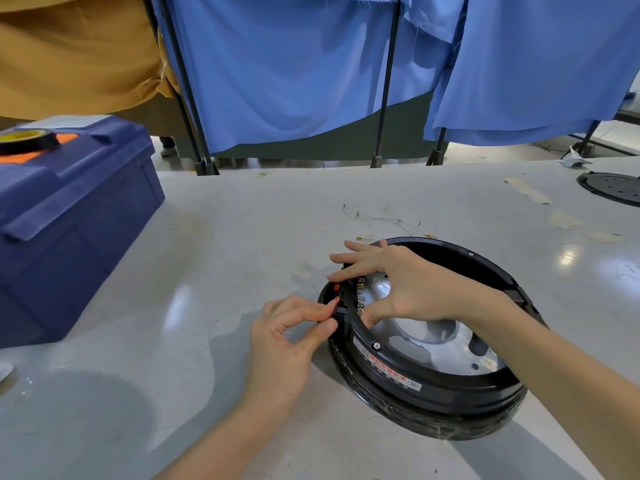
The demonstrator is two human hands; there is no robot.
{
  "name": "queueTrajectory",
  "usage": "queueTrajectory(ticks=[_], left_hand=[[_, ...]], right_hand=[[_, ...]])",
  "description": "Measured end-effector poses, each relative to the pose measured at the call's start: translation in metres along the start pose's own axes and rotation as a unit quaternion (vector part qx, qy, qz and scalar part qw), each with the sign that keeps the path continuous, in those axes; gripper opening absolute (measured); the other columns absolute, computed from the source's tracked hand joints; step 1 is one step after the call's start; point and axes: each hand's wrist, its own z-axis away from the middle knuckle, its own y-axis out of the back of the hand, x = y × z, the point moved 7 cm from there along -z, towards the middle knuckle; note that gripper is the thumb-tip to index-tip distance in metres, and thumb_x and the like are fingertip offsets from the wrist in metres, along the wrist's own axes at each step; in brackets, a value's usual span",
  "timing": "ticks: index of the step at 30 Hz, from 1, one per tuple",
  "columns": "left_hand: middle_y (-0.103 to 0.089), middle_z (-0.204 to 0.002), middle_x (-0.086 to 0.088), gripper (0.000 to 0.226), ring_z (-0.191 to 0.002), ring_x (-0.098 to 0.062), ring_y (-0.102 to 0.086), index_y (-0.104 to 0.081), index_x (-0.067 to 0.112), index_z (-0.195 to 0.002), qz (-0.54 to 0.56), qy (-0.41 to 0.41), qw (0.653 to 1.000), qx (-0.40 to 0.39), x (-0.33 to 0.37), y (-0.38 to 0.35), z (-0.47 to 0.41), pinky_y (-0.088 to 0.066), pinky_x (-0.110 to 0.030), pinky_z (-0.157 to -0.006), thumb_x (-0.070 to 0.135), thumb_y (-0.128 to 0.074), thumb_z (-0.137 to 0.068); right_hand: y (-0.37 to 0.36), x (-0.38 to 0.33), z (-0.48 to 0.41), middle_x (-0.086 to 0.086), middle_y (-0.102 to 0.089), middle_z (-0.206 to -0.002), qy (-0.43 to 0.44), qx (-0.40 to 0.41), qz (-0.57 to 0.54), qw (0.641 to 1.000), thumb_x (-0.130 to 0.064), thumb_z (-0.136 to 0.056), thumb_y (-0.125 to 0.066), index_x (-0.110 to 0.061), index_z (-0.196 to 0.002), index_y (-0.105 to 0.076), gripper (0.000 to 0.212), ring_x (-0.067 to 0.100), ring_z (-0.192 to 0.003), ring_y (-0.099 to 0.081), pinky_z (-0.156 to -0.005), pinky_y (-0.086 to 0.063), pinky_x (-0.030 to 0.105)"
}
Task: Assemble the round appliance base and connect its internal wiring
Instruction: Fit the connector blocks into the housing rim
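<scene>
The round black appliance base lies flat on the grey table, right of centre, with a silver metal plate inside its ring. A small black and orange part sits at the ring's left edge. My left hand pinches that part from outside the ring with thumb and forefinger. My right hand reaches over the ring, forefinger on top of the part, thumb pressed against the inner wall. Thin white wires with brass terminals lie loose on the table just behind the base.
A dark blue toolbox stands at the left with a roll of black tape on its lid. A black perforated disc lies at the far right edge. Blue cloth screens on black stands close off the back of the table.
</scene>
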Motion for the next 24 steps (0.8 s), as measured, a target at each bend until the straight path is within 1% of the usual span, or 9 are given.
queueTrajectory(ticks=[2, 5, 8, 11, 13, 16, 18, 21, 24], left_hand=[[-0.070, -0.077, 0.014, 0.035, -0.097, -0.008, -0.056, -0.077, 0.043, -0.073, -0.024, -0.014, 0.999, 0.015, -0.001, 0.001, 0.003, -0.041, -0.011, -0.082, 0.009, -0.081, -0.068], [-0.070, -0.079, 0.021, 0.048, -0.098, 0.002, -0.059, -0.073, 0.052, -0.069, -0.033, -0.015, 0.998, 0.049, -0.001, 0.003, 0.005, -0.041, -0.007, -0.083, 0.005, -0.082, -0.068], [-0.071, -0.091, 0.014, 0.045, -0.104, 0.004, -0.059, -0.074, 0.048, -0.066, -0.035, 0.000, 0.998, 0.050, -0.005, 0.004, 0.002, -0.038, -0.004, -0.085, 0.004, -0.082, -0.069], [-0.069, -0.089, 0.019, 0.037, -0.106, -0.004, -0.058, -0.075, 0.038, -0.063, -0.051, -0.018, 0.998, 0.005, 0.000, 0.002, -0.005, -0.035, -0.002, -0.085, 0.003, -0.081, -0.070], [-0.066, -0.090, 0.019, 0.032, -0.104, -0.006, -0.054, -0.074, 0.036, -0.062, -0.063, -0.020, 0.998, -0.017, 0.002, 0.001, -0.011, -0.033, -0.006, -0.088, 0.006, -0.082, -0.069], [-0.064, -0.086, 0.020, 0.030, -0.102, -0.007, -0.052, -0.073, 0.038, -0.063, -0.098, -0.016, 0.995, -0.003, 0.001, 0.002, -0.012, -0.033, -0.028, -0.095, 0.011, -0.083, -0.069], [-0.062, -0.084, 0.021, 0.031, -0.100, -0.004, -0.049, -0.068, 0.039, -0.061, -0.136, -0.026, 0.990, 0.001, 0.000, 0.001, -0.007, -0.031, -0.035, -0.095, 0.013, -0.081, -0.073], [-0.056, -0.080, 0.016, 0.036, -0.094, -0.004, -0.044, -0.050, 0.039, -0.068, -0.221, -0.098, 0.970, -0.020, 0.005, -0.008, 0.002, -0.022, -0.021, -0.090, 0.015, -0.071, -0.086], [-0.045, -0.082, 0.018, 0.022, -0.089, -0.008, -0.039, -0.044, 0.033, -0.074, -0.270, -0.144, 0.951, -0.037, 0.012, -0.015, 0.004, -0.019, -0.017, -0.088, 0.020, -0.056, -0.086]], right_hand=[[-0.001, 0.000, 0.001, -0.009, -0.032, -0.156, 0.000, -0.013, 0.007, 1.000, -0.023, -0.072, -0.084, -0.031, -0.135, -0.055, 0.070, 0.001, -0.147, -0.007, -0.120, 0.006, 0.051], [-0.002, -0.001, 0.002, -0.011, -0.029, -0.158, -0.002, -0.028, 0.010, 1.000, -0.024, -0.071, -0.084, -0.031, -0.139, -0.052, 0.075, 0.000, -0.147, -0.004, -0.120, 0.009, 0.049], [-0.002, -0.001, 0.001, -0.009, -0.029, -0.158, -0.005, -0.025, 0.013, 1.000, -0.024, -0.072, -0.084, -0.030, -0.139, -0.051, 0.075, 0.002, -0.148, -0.003, -0.120, 0.008, 0.050], [-0.002, -0.001, 0.000, -0.009, -0.030, -0.157, -0.005, -0.018, 0.013, 1.000, -0.023, -0.071, -0.084, -0.030, -0.138, -0.053, 0.075, 0.002, -0.148, -0.005, -0.120, 0.006, 0.050], [-0.002, -0.002, 0.000, -0.008, -0.031, -0.157, -0.006, -0.016, 0.014, 1.000, -0.023, -0.070, -0.084, -0.030, -0.138, -0.053, 0.075, 0.003, -0.148, -0.005, -0.121, 0.006, 0.049], [-0.002, -0.003, -0.001, -0.007, -0.031, -0.157, -0.009, -0.010, 0.015, 1.000, -0.020, -0.070, -0.083, -0.028, -0.137, -0.053, 0.074, 0.004, -0.148, -0.005, -0.120, 0.006, 0.050], [-0.003, -0.004, -0.001, -0.005, -0.030, -0.158, -0.013, -0.011, 0.022, 1.000, -0.019, -0.071, -0.082, -0.026, -0.138, -0.053, 0.074, 0.006, -0.149, -0.003, -0.120, 0.006, 0.051], [-0.006, -0.006, -0.001, -0.001, -0.027, -0.159, -0.014, -0.022, 0.027, 0.999, -0.012, -0.071, -0.077, -0.023, -0.139, -0.052, 0.073, 0.010, -0.149, 0.000, -0.120, 0.007, 0.051], [-0.010, -0.007, -0.002, 0.001, -0.025, -0.159, -0.011, -0.028, 0.039, 0.999, -0.005, -0.072, -0.068, -0.020, -0.142, -0.049, 0.075, 0.012, -0.150, 0.002, -0.119, 0.010, 0.051]])
